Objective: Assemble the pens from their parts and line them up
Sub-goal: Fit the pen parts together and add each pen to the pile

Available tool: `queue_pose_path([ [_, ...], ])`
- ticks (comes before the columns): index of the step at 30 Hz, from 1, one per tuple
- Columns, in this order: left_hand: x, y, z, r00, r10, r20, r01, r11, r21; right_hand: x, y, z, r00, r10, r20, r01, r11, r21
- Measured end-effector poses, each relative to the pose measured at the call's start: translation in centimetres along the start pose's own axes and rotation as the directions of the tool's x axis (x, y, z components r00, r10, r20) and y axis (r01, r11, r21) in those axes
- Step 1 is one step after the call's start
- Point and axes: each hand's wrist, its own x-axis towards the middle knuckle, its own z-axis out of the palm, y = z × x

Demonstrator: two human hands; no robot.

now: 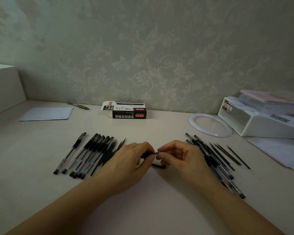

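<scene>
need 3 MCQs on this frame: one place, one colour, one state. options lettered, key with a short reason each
1. Where is the pen box?
A. against the wall, behind the hands
B. at the near table edge
C. on the white organiser

2. What colour is the ring right of the box?
A. red
B. white
C. black

3. What are the hands doing?
A. lying flat
B. both pinching one pen part
C. lifting the box

Key: 1 A, it stands by the wallpaper. 2 B, plainly white. 3 B, left hand and right hand meet on a dark pen part.
</scene>
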Motion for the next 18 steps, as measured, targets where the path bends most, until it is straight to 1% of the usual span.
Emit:
queue_pose_path([
  [3, 0.16, -0.03, -0.13, 1.0, 0.029, 0.005, -0.029, 0.998, 0.053, -0.04, 0.03, -0.02, 1.0, 0.019, 0.003, -0.019, 1.0, 0.008],
  [7, 0.2, 0.26, -0.18, 0.998, 0.061, -0.014, -0.06, 0.995, 0.074, -0.08, 0.06, -0.06, 0.999, 0.018, 0.038, -0.018, 1.0, 0.011],
  [9, 0.12, 0.43, -0.24, 0.997, 0.074, -0.028, -0.071, 0.995, 0.076, -0.17, -0.05, -0.05, 0.998, 0.004, 0.056, -0.001, 0.998, -0.061],
  [12, 0.04, 0.75, -0.16, 0.996, 0.075, -0.037, -0.072, 0.995, 0.067, -0.32, 0.02, 0.05, 0.997, -0.062, 0.055, 0.076, 0.948, -0.308],
  [13, 0.02, 0.81, -0.1, 0.997, 0.069, -0.039, -0.067, 0.996, 0.064, -0.31, -0.03, 0.07, 0.996, -0.079, 0.05, 0.092, 0.932, -0.35],
  [15, 0.0, 0.73, -0.02, 0.997, 0.053, -0.049, -0.05, 0.997, 0.056, -0.22, -0.13, -0.02, 0.994, -0.094, 0.05, 0.106, 0.928, -0.358],
  [18, 0.06, 0.39, -0.06, 0.998, 0.028, -0.06, -0.026, 0.999, 0.024, 0.0, -0.01, -0.21, 0.992, -0.078, 0.103, 0.11, 0.929, -0.354],
])
